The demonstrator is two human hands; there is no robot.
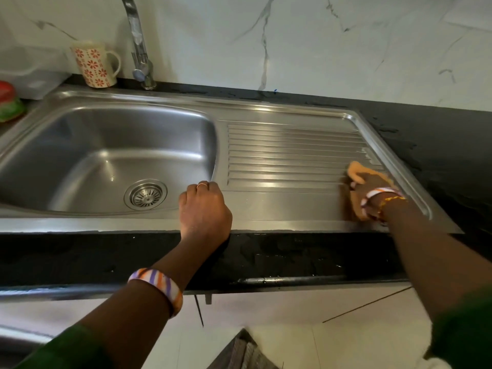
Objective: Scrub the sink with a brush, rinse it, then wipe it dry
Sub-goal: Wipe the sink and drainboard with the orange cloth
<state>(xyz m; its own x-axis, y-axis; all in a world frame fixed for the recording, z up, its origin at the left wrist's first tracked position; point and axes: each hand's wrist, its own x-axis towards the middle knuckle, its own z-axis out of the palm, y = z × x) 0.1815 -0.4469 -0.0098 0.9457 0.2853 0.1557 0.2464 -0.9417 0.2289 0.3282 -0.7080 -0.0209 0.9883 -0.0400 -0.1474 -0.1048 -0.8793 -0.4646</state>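
Fingers (356, 182) press orange cloth (358, 170) on steel drainboard (287, 153); left fingers (206, 186) curled, empty.

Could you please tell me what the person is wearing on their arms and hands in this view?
Both arms have dark green sleeves pushed up near the elbows. The left hand has a thin ring on one finger and a wide bangle striped white, orange and purple. The right hand has a similar striped bangle plus a yellow-orange thread at the wrist.
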